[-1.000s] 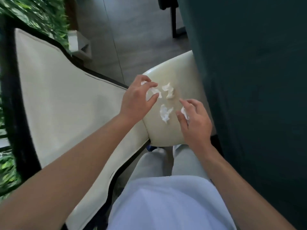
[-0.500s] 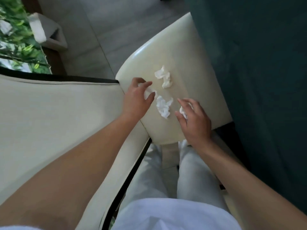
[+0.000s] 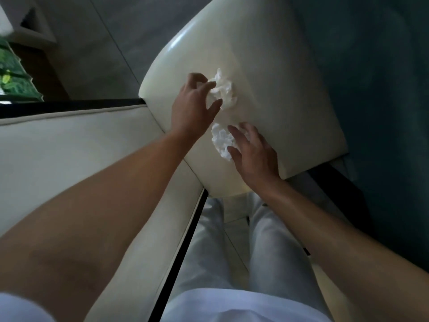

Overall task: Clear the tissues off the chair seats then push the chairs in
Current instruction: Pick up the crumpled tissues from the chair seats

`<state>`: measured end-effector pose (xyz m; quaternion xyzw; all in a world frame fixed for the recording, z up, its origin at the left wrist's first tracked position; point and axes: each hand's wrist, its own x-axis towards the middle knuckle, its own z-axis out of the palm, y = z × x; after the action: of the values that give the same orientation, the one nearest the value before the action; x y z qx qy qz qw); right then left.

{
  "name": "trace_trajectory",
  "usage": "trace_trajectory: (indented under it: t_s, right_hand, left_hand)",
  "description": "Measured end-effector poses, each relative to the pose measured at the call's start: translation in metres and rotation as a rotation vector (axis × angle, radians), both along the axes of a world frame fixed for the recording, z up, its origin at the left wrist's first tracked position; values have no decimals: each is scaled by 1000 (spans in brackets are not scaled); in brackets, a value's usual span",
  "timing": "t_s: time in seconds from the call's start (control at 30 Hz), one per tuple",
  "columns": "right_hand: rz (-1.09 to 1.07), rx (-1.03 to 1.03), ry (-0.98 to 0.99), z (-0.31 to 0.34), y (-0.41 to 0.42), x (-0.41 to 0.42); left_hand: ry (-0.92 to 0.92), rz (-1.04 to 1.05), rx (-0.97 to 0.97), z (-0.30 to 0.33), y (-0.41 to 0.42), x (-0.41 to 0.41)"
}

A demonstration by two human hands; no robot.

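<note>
Since 0.5 s ago the left hand [image 3: 195, 105] has reached further across the seat onto the far clump of tissue, which before lay untouched beyond its fingertips, and the right hand [image 3: 253, 152] has closed in on the loose wad that lay between the 2 hands.

Biggest in view is the cream chair back [image 3: 69, 159] with its black edging, running under the left forearm and off to that hand's outer side. Next is the cream chair seat [image 3: 267, 66], spreading beneath and beyond both hands; a dark teal surface [image 3: 383, 112] borders it past the right hand. Below the wrists are the person's pale trousers [image 3: 267, 252]. Grey floor [image 3: 92, 54] lies beyond the left hand, with green foliage [image 3: 11, 75] at the far outer edge.

The left hand curls thumb and fingers around the far tissue clump [image 3: 224, 90], which still rests on the seat and bulges out past the fingertips. The right hand, just nearer the body, has its fingers bent over the near tissue wad [image 3: 220, 140], thumb at the wad's near side, index finger at its far side; the wad touches the seat and sits between the 2 hands. Whether more tissue is tucked under the right palm cannot be told.
</note>
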<state>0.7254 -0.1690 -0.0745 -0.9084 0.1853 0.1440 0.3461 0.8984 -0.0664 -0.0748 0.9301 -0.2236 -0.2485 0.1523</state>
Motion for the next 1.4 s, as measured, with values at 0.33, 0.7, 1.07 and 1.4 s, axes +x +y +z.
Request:
trace_trajectory:
  t_s: [0.33,0.7,1.07,1.4]
  right_hand:
    - [155,-98,100,-32,16,-3]
    - [266,-73,104,-46,38,-7]
    - [351,-144,49,-48,45,-13]
    - [337,-115,-38,-59,51,-11]
  left_hand:
    - [13,-78,-2,-20,4,0]
    - [-11,-159,100,-27,-18,-2]
    - [23,-216,128,-33,-36,2]
    - [-60,-287,73,-45,-48,8]
